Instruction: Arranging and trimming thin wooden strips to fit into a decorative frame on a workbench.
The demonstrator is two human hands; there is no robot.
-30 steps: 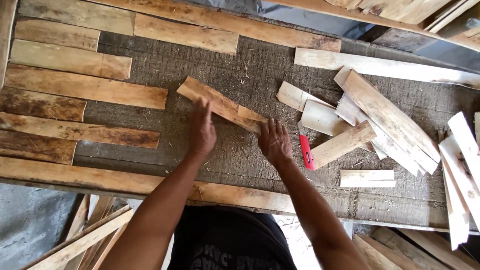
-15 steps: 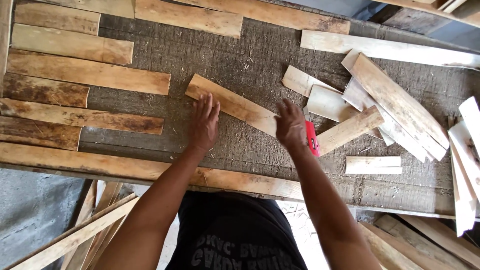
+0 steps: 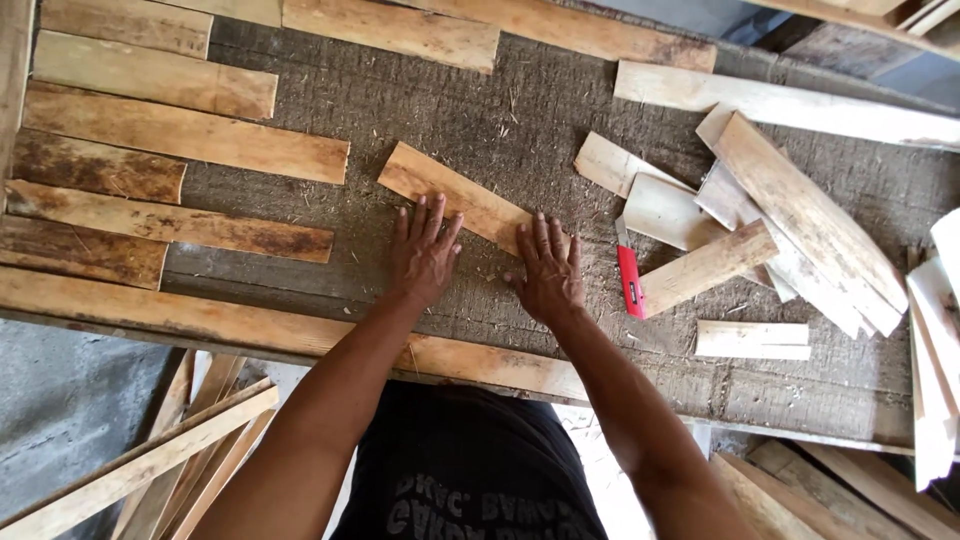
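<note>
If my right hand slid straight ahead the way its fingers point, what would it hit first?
The right hand already has its fingertips on the short tan wooden plank lying at a slant. Beyond it the line looks like bare rough grey board up to the long planks at the far edge.

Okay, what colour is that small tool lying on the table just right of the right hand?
Red, with a grey blade tip: the utility knife, clearest in the head view.

The right hand (image 3: 548,268) covers the near end of the short plank (image 3: 455,196). The pale slats (image 3: 938,350) run off the right edge, and the long boards (image 3: 120,22) off the top.
</note>
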